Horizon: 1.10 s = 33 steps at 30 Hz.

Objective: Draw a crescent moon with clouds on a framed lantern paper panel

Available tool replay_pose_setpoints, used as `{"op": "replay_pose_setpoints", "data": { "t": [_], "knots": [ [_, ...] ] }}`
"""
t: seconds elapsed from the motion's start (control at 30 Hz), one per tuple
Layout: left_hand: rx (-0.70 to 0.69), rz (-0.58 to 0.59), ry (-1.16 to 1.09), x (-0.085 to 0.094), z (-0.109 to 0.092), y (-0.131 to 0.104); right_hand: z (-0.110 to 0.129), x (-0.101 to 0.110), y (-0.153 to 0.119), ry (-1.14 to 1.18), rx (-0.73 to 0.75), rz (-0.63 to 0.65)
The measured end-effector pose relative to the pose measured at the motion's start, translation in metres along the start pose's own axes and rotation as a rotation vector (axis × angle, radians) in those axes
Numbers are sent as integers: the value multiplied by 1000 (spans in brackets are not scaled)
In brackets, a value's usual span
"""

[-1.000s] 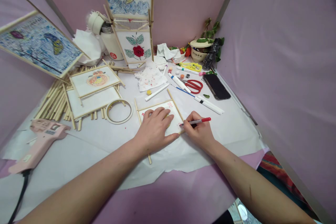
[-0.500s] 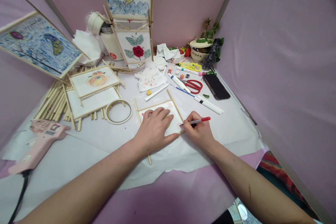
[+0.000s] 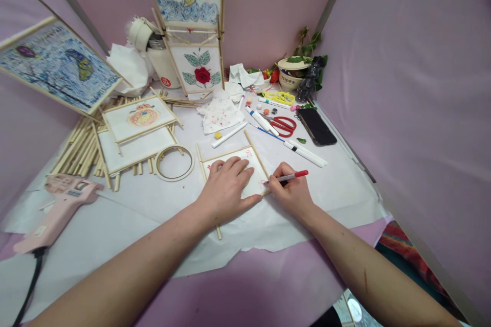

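A small white panel [image 3: 256, 169] with a thin wooden stick frame lies on the white sheet. My left hand [image 3: 230, 186] rests flat across it with its fingers spread, hiding much of its middle. Red marks show near the panel's top edge, at its left and at its lower right. My right hand [image 3: 289, 191] is closed around a red-capped pen [image 3: 293, 176], whose tip meets the panel by the red marks at the lower right. Part of a yellowish shape peeks out beside my left fingers.
Beyond the panel lie white markers [image 3: 229, 135], red scissors [image 3: 283, 126] and a black phone [image 3: 316, 126]. A tape roll [image 3: 174, 179], framed drawings [image 3: 143, 116], wooden sticks [image 3: 76, 150] and a pink glue gun [image 3: 57, 217] are on the left. Framed pictures [image 3: 195, 69] stand behind.
The pen and my right hand have shifted very slightly, and the red marks near the tip look a little fuller. My left hand stays in place.
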<state>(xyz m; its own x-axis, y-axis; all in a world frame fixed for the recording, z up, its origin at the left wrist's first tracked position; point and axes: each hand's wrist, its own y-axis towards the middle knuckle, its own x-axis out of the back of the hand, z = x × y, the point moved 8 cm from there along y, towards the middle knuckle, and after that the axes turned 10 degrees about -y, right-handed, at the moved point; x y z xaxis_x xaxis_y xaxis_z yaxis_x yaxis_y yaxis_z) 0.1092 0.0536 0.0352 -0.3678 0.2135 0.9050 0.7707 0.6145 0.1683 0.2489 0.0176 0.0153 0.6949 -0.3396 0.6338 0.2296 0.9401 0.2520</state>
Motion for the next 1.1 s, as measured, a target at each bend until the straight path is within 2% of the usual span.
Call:
{"op": "replay_pose_setpoints", "data": {
  "t": [1.1],
  "knots": [
    [0, -4, 15, 0, 0, 0, 0, -1, -1, -3, 23, 7]
  ]
}}
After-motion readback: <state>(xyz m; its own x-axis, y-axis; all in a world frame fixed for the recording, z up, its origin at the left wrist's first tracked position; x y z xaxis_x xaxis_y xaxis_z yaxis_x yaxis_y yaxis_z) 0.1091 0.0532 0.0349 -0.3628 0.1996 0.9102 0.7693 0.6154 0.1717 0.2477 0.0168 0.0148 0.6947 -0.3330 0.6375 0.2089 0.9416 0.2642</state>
